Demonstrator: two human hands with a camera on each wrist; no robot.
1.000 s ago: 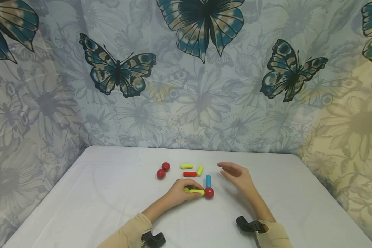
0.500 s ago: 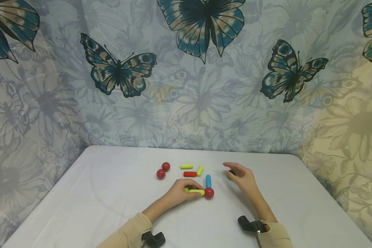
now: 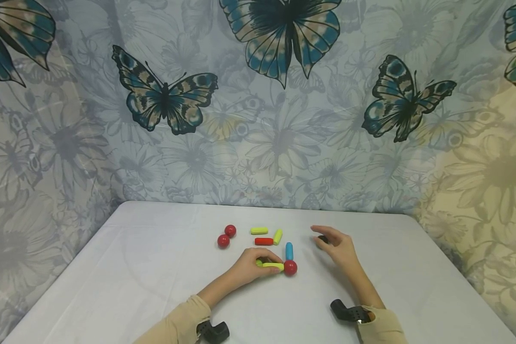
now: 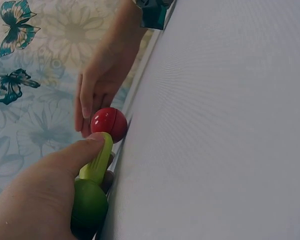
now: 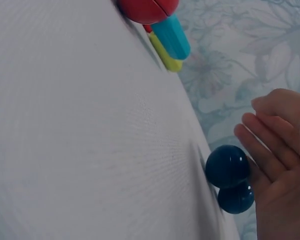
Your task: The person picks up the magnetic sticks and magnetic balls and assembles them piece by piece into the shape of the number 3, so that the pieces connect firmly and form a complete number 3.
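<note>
My left hand (image 3: 251, 265) pinches a yellow-green rod (image 4: 96, 165) between thumb and fingers. A red ball (image 3: 290, 268) sits at the rod's far end and a green ball (image 4: 89, 206) at its near end, partly covered by the hand. From the red ball a blue rod (image 3: 289, 251) points away toward the back. My right hand (image 3: 339, 248) is loosely curved to the right of these, holding nothing that I can see. Two dark blue balls (image 5: 227, 166) lie beside its fingers in the right wrist view. In the head view the hand mostly hides them.
Behind the left hand lie a red rod (image 3: 264, 241), a yellow-green rod (image 3: 259, 231) and another slanted yellow-green rod (image 3: 277, 237). Two red balls (image 3: 223, 241) rest farther left. Everything stands on a white-covered table (image 3: 154, 267), with a butterfly-patterned cloth (image 3: 283, 143) behind it.
My right hand has shifted a little to the right, and a dark ball now shows between its thumb and fingers. The left hand and its pieces have stayed put.
</note>
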